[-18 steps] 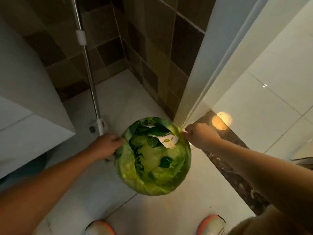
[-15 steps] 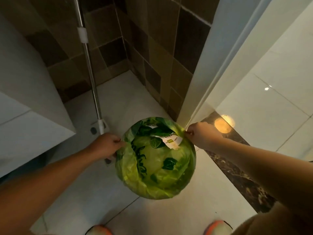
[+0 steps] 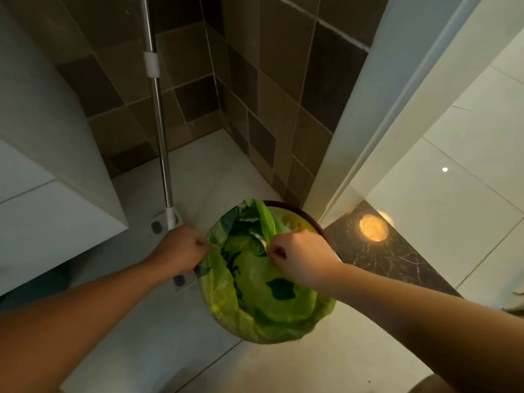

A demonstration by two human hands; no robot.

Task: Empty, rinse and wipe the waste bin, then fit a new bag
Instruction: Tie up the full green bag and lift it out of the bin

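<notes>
A translucent green plastic bag with dark green print [image 3: 263, 302] is sitting in a round waste bin [image 3: 310, 218], whose dark rim is showing only along the far right edge, where the bag is pulled off it; elsewhere the bag is draping over the rim. The bin is standing on the pale tiled floor [image 3: 283, 364], just in front of the white door frame [image 3: 377, 109]. The left hand [image 3: 181, 251] is gripping the bag's edge at the bin's left side, fingers curled tight round the plastic. The right hand [image 3: 300, 258] is pinching a gathered fold of the bag over the bin's middle, the plastic rising in a peak toward the far rim. Just left of the bin, a metal mop pole [image 3: 157, 109] is standing up from its white flat head [image 3: 170, 222] on the floor, partly behind the left hand. Beyond the bin, brown wall tiles [image 3: 269, 80] are meeting in a corner. Right of the bin, a dark marble threshold strip [image 3: 382, 259] is carrying a round bright light reflection [image 3: 373, 226]. Far left of the bin, a white cabinet [image 3: 42, 165] is hanging above the floor.
</notes>
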